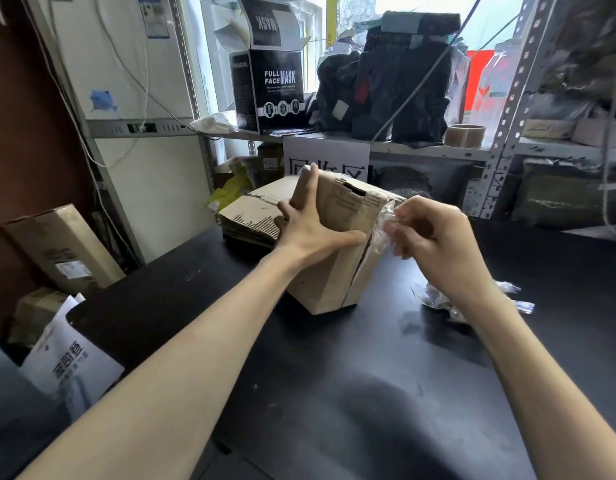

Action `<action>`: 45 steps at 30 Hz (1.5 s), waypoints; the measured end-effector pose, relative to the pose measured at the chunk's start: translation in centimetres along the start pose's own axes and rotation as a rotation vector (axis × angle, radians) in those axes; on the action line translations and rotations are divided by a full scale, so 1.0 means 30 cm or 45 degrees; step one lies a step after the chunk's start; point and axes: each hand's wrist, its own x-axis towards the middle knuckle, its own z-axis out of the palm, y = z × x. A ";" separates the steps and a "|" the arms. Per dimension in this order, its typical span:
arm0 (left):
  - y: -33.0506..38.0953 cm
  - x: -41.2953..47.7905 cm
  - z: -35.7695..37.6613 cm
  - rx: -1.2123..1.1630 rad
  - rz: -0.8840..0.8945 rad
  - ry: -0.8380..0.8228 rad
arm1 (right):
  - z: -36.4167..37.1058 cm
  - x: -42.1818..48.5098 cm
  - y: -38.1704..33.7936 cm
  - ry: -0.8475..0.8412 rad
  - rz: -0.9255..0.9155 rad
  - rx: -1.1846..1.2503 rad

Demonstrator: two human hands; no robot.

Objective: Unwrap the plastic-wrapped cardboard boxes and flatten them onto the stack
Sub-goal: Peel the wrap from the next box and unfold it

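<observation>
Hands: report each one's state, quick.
Left hand: open, fingers spread, pressing on the cardboard box.
Right hand: closed, pinching the plastic wrap at the box's edge.

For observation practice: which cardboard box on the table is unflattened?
The box the left hand presses, plastic wrap at its edge; the cardboard stack behind it lies flat.
</observation>
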 end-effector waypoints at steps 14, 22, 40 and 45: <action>-0.083 -0.013 -0.029 -0.177 0.168 0.065 | -0.031 -0.002 0.026 0.309 0.133 0.077; -0.046 -0.032 -0.037 -0.079 0.499 0.139 | -0.080 0.013 -0.028 0.359 0.114 0.119; 0.049 -0.051 -0.052 -0.116 0.227 -0.076 | -0.027 0.000 -0.047 0.350 0.168 0.156; 0.062 -0.042 -0.051 -0.121 0.179 -0.076 | -0.037 0.004 -0.019 0.138 0.176 0.081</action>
